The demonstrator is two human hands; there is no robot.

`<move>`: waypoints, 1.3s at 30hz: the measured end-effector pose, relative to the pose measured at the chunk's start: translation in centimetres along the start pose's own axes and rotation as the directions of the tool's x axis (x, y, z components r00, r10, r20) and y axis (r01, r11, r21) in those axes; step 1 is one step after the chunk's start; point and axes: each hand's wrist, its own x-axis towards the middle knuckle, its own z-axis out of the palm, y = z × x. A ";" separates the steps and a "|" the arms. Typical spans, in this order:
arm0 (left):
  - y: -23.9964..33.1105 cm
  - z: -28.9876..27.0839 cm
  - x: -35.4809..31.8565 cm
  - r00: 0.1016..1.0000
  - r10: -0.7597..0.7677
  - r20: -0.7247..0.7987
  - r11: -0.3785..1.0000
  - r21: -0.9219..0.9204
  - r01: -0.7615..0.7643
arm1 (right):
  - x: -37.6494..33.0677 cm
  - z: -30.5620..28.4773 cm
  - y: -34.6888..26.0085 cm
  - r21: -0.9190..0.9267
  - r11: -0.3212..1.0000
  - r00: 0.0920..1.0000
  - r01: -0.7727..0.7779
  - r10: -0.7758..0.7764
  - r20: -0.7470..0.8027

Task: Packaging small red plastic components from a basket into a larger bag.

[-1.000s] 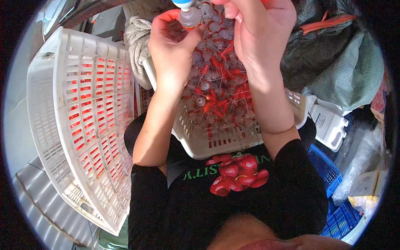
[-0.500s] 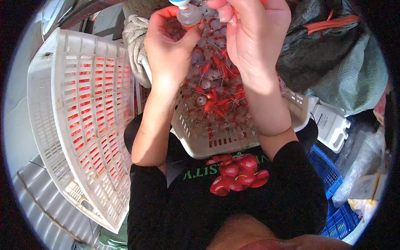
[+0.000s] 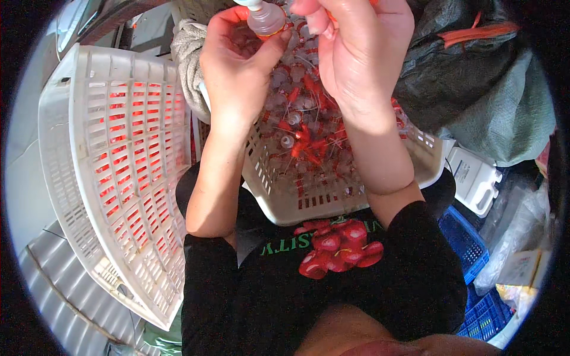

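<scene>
My left hand [image 3: 236, 83] is closed around a small clear plastic bottle [image 3: 266, 22] with a pale blue and white top, at the upper edge of the picture. Close beside it on the right, my right hand [image 3: 367, 65] is raised with its fingers curled together. A bit of red shows by its fingertips, but what they hold is cut off and hidden. Below both hands, a white slotted plastic basket [image 3: 285, 206] rests against my lap. It holds many small clear plastic pieces with red parts and thin strands [image 3: 309, 142].
Tall white slotted crates [image 3: 89, 172] stand on their side at my left, with red showing through. Beside them hangs a knitted grey cloth [image 3: 191, 65]. To the right lie a dark green sack [image 3: 516, 113], a white plastic jug [image 3: 472, 178] and blue crates [image 3: 466, 246].
My left hand and the bottle have shifted slightly left and up. The right hand has barely moved and stays curled near the bottle.
</scene>
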 end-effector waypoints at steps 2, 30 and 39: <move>0.1 0.0 0.0 1.000 0.002 -0.005 1.000 -0.012 -0.002 | -0.5 0.9 -0.6 -0.025 0.995 0.987 -0.101 0.097 -0.131; 0.1 -0.3 0.2 0.998 0.043 0.038 0.999 0.018 -0.043 | -0.2 0.3 0.2 -0.088 0.996 1.000 0.022 -0.024 -0.019; -0.1 0.6 -2.2 0.985 0.117 0.125 0.966 0.216 -0.142 | -3.4 1.7 -6.6 0.056 0.987 0.966 -0.150 0.159 -0.202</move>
